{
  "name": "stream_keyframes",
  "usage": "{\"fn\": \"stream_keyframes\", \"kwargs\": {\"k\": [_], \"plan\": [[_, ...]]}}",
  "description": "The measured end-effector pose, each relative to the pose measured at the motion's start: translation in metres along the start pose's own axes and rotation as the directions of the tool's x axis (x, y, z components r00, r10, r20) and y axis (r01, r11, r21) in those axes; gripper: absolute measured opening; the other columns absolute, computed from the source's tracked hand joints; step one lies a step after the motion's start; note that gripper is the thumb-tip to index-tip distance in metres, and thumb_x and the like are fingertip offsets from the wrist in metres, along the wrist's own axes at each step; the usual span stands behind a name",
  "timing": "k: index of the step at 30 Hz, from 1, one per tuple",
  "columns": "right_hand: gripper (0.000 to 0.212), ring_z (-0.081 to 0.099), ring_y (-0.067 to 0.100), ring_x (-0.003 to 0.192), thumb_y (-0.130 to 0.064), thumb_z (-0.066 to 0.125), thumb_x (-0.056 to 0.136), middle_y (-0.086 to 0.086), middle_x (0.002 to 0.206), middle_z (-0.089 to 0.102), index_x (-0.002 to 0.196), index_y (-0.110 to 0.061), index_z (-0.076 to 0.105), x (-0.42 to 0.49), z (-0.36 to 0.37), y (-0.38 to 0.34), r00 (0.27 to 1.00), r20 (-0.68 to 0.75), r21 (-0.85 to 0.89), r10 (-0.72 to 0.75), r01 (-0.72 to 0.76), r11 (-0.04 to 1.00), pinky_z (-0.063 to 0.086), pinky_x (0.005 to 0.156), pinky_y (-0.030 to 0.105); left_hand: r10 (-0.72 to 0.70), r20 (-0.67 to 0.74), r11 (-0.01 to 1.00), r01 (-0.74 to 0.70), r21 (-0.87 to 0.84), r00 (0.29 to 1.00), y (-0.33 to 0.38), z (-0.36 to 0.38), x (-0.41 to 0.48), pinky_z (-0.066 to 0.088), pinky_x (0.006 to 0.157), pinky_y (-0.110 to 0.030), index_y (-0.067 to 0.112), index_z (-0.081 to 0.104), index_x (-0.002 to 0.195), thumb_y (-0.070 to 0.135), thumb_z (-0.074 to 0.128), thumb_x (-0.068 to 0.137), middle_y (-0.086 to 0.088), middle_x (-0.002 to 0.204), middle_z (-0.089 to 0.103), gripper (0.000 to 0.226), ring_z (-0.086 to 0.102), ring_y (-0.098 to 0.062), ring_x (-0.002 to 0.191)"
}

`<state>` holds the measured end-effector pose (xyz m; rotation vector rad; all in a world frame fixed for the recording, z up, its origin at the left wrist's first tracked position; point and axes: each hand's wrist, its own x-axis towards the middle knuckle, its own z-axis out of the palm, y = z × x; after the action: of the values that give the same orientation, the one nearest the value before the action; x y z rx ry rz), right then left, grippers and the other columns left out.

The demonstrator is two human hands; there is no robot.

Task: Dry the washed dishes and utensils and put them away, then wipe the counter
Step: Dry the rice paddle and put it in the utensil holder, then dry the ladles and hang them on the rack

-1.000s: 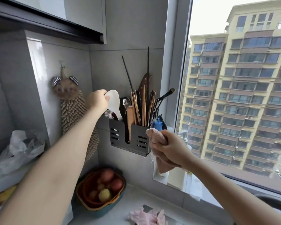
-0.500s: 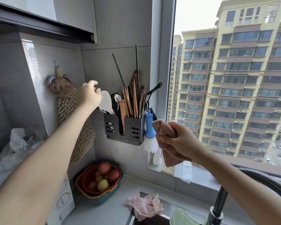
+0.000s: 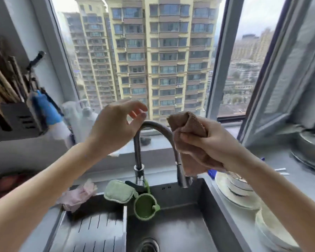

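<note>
My right hand (image 3: 210,140) grips a bunched brown cloth (image 3: 188,140) above the sink, just right of the arched tap (image 3: 153,127). My left hand (image 3: 116,125) hovers empty over the tap's arch, fingers apart. White plates with a stacked bowl (image 3: 235,190) sit on the counter right of the sink, under my right forearm. More white plates (image 3: 273,231) lie nearer the front right. The wall-mounted utensil holder (image 3: 16,117) with chopsticks and spoons is at the far left edge.
A steel sink (image 3: 180,224) with a slotted drain tray (image 3: 96,231) lies below. A green sponge (image 3: 118,192) and green cup (image 3: 145,206) hang by the tap. Pink gloves (image 3: 78,194) lie at the sink's left rim. A blue brush (image 3: 47,109) hangs left; pots (image 3: 311,148) stand at far right.
My left hand let go of the white spoon in the holder and came away to above the tap. The view swung right and down from the holder to the sink.
</note>
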<state>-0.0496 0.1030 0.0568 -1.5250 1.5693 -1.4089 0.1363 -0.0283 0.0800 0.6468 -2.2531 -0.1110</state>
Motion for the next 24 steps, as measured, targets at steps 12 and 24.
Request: {"fn": "stream_keyframes", "kwargs": {"k": [12, 24], "plan": [[0.013, 0.065, 0.001, 0.082, -0.01, 0.068, 0.086, -0.006, 0.089, 0.071, 0.091, -0.022, 0.065, -0.167, -0.215, 0.112, 0.754, -0.596, 0.019, 0.277, -0.332, 0.943, 0.051, 0.076, 0.017, 0.096, 0.506, 0.962, 0.052, -0.27, 0.857, 0.211, 0.227, -0.009, 0.05, 0.076, -0.032, 0.019, 0.069, 0.091, 0.022, 0.053, 0.091, 0.003, 0.091, 0.068, 0.017, 0.062, -0.017, 0.084], [0.014, 0.066, 0.011, 0.087, -0.009, 0.065, 0.088, 0.002, 0.096, 0.071, 0.1, -0.016, 0.064, -0.266, -0.327, 0.219, 0.573, -0.665, 0.143, 0.479, -0.532, 0.835, 0.052, 0.076, 0.021, -0.167, 0.985, -0.108, 0.992, -0.065, 0.046, 0.345, 0.412, -0.064, 0.056, 0.049, -0.028, -0.003, 0.05, 0.103, 0.006, 0.046, 0.096, -0.018, 0.086, 0.055, 0.012, 0.06, -0.026, 0.067]]}}
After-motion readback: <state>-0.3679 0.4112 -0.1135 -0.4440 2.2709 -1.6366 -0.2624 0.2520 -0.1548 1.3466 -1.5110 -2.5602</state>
